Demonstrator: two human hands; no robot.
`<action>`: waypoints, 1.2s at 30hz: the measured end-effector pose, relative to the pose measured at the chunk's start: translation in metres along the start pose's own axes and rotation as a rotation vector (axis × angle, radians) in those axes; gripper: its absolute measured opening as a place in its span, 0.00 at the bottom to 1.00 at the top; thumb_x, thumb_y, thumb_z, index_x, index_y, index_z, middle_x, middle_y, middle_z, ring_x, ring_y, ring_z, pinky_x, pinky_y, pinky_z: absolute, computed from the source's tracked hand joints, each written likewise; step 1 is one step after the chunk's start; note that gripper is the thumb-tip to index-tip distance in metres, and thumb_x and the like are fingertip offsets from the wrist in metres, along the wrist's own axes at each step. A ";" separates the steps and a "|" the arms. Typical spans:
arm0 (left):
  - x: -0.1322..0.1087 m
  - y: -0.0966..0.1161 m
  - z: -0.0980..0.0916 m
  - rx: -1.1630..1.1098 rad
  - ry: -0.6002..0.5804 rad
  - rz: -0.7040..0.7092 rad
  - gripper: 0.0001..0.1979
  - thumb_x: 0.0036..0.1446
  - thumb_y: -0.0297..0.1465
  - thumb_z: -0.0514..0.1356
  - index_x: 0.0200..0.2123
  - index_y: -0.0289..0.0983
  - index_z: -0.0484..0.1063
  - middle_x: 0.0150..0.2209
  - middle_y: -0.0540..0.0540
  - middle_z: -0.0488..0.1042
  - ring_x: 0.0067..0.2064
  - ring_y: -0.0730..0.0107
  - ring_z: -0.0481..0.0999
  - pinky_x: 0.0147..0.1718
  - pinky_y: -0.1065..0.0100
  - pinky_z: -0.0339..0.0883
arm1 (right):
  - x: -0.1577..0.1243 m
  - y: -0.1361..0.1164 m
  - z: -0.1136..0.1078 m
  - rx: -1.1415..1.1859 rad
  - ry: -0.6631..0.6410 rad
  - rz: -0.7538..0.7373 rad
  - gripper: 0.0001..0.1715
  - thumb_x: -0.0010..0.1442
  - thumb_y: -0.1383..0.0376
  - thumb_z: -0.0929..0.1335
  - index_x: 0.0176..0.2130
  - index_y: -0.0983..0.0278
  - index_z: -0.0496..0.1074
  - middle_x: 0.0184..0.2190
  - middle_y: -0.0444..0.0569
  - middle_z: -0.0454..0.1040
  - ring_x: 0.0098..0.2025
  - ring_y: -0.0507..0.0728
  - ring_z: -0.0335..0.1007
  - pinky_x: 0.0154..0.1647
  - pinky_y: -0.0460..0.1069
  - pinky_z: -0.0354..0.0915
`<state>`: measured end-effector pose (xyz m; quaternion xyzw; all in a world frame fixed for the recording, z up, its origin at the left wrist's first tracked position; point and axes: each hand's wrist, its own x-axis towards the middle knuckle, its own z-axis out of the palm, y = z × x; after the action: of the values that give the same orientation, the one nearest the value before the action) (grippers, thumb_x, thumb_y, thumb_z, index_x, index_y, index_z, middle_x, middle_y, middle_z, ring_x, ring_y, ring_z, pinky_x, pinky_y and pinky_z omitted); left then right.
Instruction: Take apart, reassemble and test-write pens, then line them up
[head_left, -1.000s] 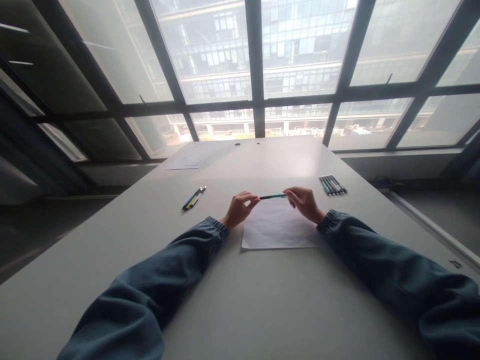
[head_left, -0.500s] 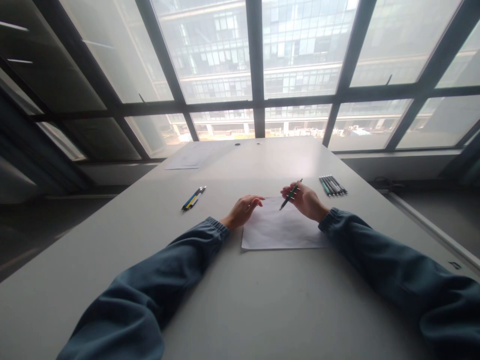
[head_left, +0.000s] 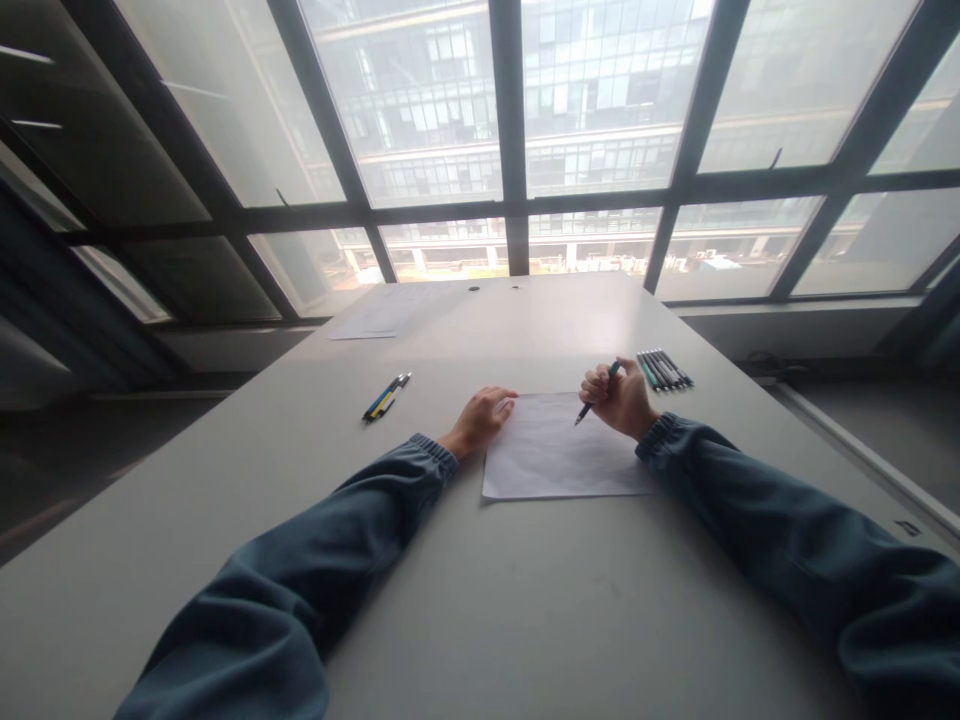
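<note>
My right hand (head_left: 622,400) is closed around a dark green pen (head_left: 587,411), fingers curled, its tip pointing down and left above the paper. Under it lies a white sheet of paper (head_left: 559,460), slightly wrinkled, on the white table. At the sheet's left edge rests my left hand (head_left: 480,420), its fingers stretched out toward the upper left corner and nothing held. Whether the pen tip touches the paper I cannot tell.
A row of several pens (head_left: 665,370) lies right of my right hand. To the left lie a few more pens (head_left: 387,397), blue, yellow and black. Other papers (head_left: 367,318) are at the far left of the table (head_left: 300,480). Large windows (head_left: 435,100) stand behind.
My right hand has shifted slightly right and its fingers have curled in around the pen, which was held loosely with the fingers spread. My left hand has lowered and flattened at the paper's edge.
</note>
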<state>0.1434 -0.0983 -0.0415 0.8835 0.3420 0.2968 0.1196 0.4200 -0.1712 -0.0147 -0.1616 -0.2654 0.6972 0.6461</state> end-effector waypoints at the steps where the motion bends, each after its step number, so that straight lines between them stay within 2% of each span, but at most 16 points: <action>1: 0.000 0.000 0.000 -0.003 -0.003 0.001 0.13 0.64 0.30 0.55 0.46 0.36 0.78 0.46 0.43 0.80 0.51 0.59 0.77 0.57 0.56 0.68 | 0.000 0.000 -0.001 -0.005 -0.006 -0.002 0.22 0.61 0.56 0.63 0.21 0.60 0.53 0.18 0.41 0.53 0.20 0.51 0.47 0.21 0.47 0.54; 7: 0.000 0.002 0.000 -0.025 -0.023 0.021 0.13 0.63 0.31 0.55 0.46 0.37 0.78 0.47 0.43 0.80 0.51 0.59 0.77 0.57 0.57 0.68 | 0.001 -0.001 -0.005 -0.050 0.007 -0.011 0.20 0.58 0.58 0.65 0.20 0.60 0.54 0.18 0.40 0.52 0.19 0.51 0.46 0.20 0.47 0.53; 10: 0.000 0.002 0.000 -0.039 -0.029 0.040 0.13 0.63 0.31 0.56 0.47 0.37 0.78 0.48 0.42 0.80 0.52 0.59 0.77 0.57 0.55 0.68 | 0.001 -0.001 -0.005 -0.087 0.036 -0.046 0.21 0.60 0.55 0.65 0.21 0.60 0.57 0.18 0.40 0.53 0.19 0.51 0.46 0.19 0.47 0.53; 13: 0.000 0.002 0.001 -0.063 -0.044 0.081 0.14 0.62 0.33 0.57 0.48 0.37 0.78 0.50 0.42 0.79 0.53 0.58 0.77 0.58 0.54 0.68 | 0.003 0.001 -0.004 -0.156 0.119 -0.072 0.21 0.61 0.51 0.66 0.23 0.61 0.64 0.20 0.42 0.59 0.18 0.49 0.43 0.18 0.47 0.50; 15: -0.001 0.002 0.002 -0.068 -0.064 0.123 0.15 0.62 0.33 0.58 0.49 0.37 0.77 0.52 0.41 0.78 0.55 0.58 0.76 0.60 0.54 0.67 | 0.005 0.002 -0.004 -0.228 0.193 -0.060 0.17 0.60 0.53 0.67 0.26 0.62 0.69 0.23 0.45 0.67 0.17 0.48 0.41 0.16 0.48 0.49; 17: -0.001 0.002 0.003 -0.052 -0.088 0.158 0.16 0.62 0.33 0.59 0.50 0.37 0.77 0.55 0.41 0.77 0.58 0.57 0.74 0.62 0.52 0.65 | 0.006 0.004 -0.004 -0.293 0.252 -0.053 0.15 0.60 0.56 0.67 0.29 0.63 0.71 0.30 0.51 0.75 0.17 0.48 0.47 0.17 0.48 0.52; 20: -0.002 0.003 0.002 -0.025 -0.141 0.193 0.16 0.60 0.34 0.61 0.51 0.39 0.78 0.57 0.41 0.75 0.61 0.55 0.71 0.63 0.52 0.64 | 0.005 0.006 -0.002 -0.341 0.241 -0.046 0.21 0.63 0.51 0.63 0.31 0.63 0.73 0.36 0.56 0.78 0.26 0.55 0.65 0.24 0.51 0.63; 22: -0.003 0.006 0.000 -0.026 -0.172 0.212 0.16 0.60 0.35 0.61 0.51 0.40 0.78 0.57 0.41 0.75 0.60 0.56 0.73 0.62 0.55 0.65 | 0.003 0.005 0.000 -0.356 0.204 -0.025 0.28 0.65 0.46 0.59 0.33 0.63 0.75 0.29 0.53 0.76 0.27 0.57 0.68 0.25 0.51 0.65; 24: -0.003 0.009 -0.003 -0.023 -0.189 0.225 0.16 0.60 0.37 0.62 0.50 0.41 0.78 0.56 0.41 0.75 0.57 0.57 0.75 0.60 0.56 0.67 | 0.001 0.005 0.003 -0.375 0.188 -0.013 0.31 0.64 0.41 0.60 0.35 0.63 0.75 0.21 0.48 0.69 0.22 0.55 0.63 0.21 0.50 0.61; 26: -0.004 0.013 -0.006 -0.009 -0.202 0.232 0.16 0.60 0.38 0.62 0.50 0.41 0.78 0.55 0.42 0.76 0.56 0.57 0.75 0.59 0.56 0.67 | 0.000 0.004 0.006 -0.407 0.183 -0.021 0.32 0.61 0.39 0.63 0.35 0.63 0.75 0.18 0.45 0.66 0.20 0.54 0.60 0.19 0.49 0.57; 29: -0.005 0.018 -0.008 0.026 -0.226 0.237 0.20 0.58 0.44 0.64 0.50 0.41 0.77 0.55 0.41 0.75 0.57 0.54 0.74 0.60 0.54 0.65 | 0.000 0.006 0.011 -0.495 0.161 -0.073 0.26 0.57 0.44 0.70 0.37 0.64 0.75 0.24 0.48 0.73 0.24 0.54 0.67 0.20 0.48 0.57; 31: -0.006 0.021 -0.008 0.036 -0.239 0.231 0.22 0.56 0.47 0.65 0.50 0.41 0.77 0.56 0.41 0.75 0.58 0.52 0.72 0.60 0.52 0.64 | -0.001 0.008 0.014 -0.584 0.198 -0.150 0.18 0.54 0.52 0.74 0.33 0.64 0.75 0.21 0.45 0.70 0.22 0.51 0.63 0.19 0.46 0.53; 33: -0.007 0.023 -0.007 0.013 -0.252 0.226 0.22 0.56 0.47 0.65 0.49 0.41 0.76 0.57 0.41 0.74 0.59 0.52 0.72 0.61 0.52 0.63 | -0.002 0.010 0.015 -0.651 0.217 -0.172 0.13 0.53 0.57 0.74 0.32 0.64 0.74 0.18 0.43 0.68 0.19 0.50 0.61 0.18 0.46 0.50; 36: -0.008 0.025 -0.004 -0.015 -0.281 0.233 0.24 0.57 0.47 0.65 0.52 0.41 0.74 0.59 0.41 0.72 0.62 0.52 0.69 0.63 0.54 0.62 | -0.004 0.014 0.016 -0.666 0.120 -0.093 0.16 0.55 0.57 0.71 0.40 0.65 0.76 0.28 0.49 0.77 0.27 0.54 0.72 0.22 0.46 0.59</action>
<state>0.1493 -0.1215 -0.0311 0.9490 0.2152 0.1850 0.1375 0.3993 -0.1786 -0.0104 -0.3923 -0.4473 0.5312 0.6032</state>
